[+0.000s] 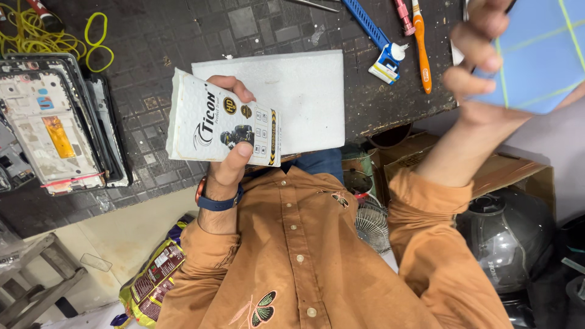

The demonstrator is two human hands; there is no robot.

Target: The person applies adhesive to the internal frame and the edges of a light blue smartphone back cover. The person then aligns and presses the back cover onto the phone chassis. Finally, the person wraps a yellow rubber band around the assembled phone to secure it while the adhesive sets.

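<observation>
White flat cardboard packet (222, 122) with black and yellow print sits in my left hand (230, 159), thumb across its lower edge at six o'clock and fingers curled over the top at twelve, gripping it firmly. It hangs above a white foam slab (304, 97) lying on the dark worn workbench (183, 36). My right hand (481, 61), out at two o'clock, pinches a pale blue sheet crossed by thin green lines (539, 55), fingers closed on its left edge. At nine o'clock I see a stack of stripped phone frames (55, 128). At twelve lie an orange-handled toothbrush (421, 49), a blue strap (365, 21) and a small glue tube (387, 64).
</observation>
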